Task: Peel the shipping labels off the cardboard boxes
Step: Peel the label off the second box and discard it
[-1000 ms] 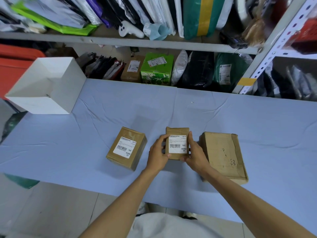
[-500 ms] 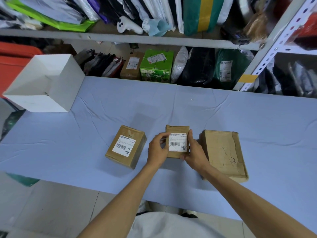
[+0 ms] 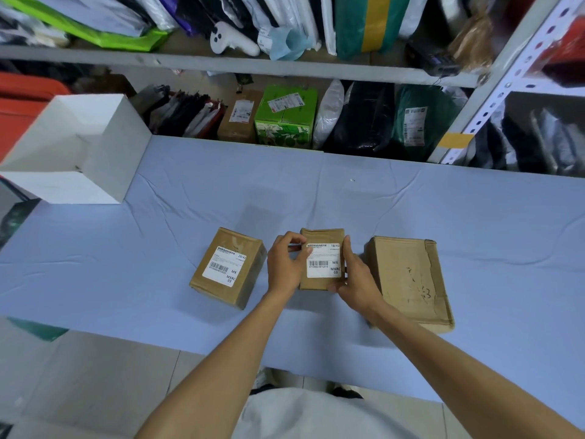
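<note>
The left hand (image 3: pixel 285 266) hides the left edge of the label (image 3: pixel 327 264) on the middle box (image 3: pixel 321 235) on the table (image 3: pixel 474 217). It pinches the label's top corner, and the right hand (image 3: pixel 356 282) grips the box's right side.

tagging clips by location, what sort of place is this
Probably a parcel storeroom or small shipping depot: metal shelves packed with bagged parcels, and labelled cardboard boxes on a cloth-covered table.

Middle label (image 3: pixel 324 260): 18/42, MXRC 03; left label (image 3: pixel 225 266): 20/42, MXRC 03.
</note>
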Action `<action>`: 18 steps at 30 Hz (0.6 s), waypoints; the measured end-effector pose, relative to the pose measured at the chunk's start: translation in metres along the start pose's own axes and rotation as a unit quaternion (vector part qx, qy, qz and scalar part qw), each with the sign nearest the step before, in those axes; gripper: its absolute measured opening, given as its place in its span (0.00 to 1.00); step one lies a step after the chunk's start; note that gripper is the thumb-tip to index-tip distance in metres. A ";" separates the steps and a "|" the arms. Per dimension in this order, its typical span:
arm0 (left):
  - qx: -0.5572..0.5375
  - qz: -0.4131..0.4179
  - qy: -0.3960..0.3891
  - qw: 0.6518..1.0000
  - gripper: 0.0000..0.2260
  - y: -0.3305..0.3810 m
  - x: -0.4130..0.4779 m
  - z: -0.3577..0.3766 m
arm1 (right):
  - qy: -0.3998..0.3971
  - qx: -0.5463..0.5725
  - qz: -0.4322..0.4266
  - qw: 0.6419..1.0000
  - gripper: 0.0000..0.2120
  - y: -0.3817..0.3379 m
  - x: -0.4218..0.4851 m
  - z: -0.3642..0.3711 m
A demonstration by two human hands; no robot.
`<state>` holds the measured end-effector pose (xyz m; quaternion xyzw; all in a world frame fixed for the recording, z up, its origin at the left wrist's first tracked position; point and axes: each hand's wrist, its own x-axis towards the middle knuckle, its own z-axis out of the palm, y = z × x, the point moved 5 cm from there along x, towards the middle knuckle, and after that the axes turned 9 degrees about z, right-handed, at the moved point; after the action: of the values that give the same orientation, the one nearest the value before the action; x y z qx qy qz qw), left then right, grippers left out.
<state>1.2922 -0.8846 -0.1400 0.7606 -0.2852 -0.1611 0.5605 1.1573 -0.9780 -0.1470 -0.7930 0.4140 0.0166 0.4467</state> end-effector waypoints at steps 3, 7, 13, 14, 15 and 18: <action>0.021 0.007 0.011 1.000 0.07 0.002 0.002 0.001 | -0.002 -0.006 0.003 1.000 0.53 0.000 0.000 0.000; 0.051 0.019 0.012 0.998 0.05 0.004 0.002 0.002 | 0.000 -0.012 0.006 1.000 0.53 0.002 0.001 0.001; 0.085 0.019 0.005 0.996 0.04 0.009 0.006 0.003 | -0.003 -0.022 0.002 1.000 0.53 0.001 0.002 0.001; 0.096 0.021 0.005 0.995 0.04 0.010 0.006 0.003 | -0.004 -0.023 0.001 1.000 0.53 0.001 0.002 0.001; 0.106 0.024 0.003 0.994 0.04 0.011 0.007 0.003 | -0.004 -0.023 0.000 1.000 0.53 0.001 0.002 0.001; 0.126 0.025 -0.011 0.992 0.02 0.011 0.010 0.004 | -0.004 -0.025 -0.002 1.000 0.53 0.001 0.002 0.001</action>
<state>1.2947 -0.8959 -0.1302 0.8163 -0.3281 -0.1179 0.4606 1.1583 -0.9789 -0.1492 -0.8046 0.4101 0.0297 0.4285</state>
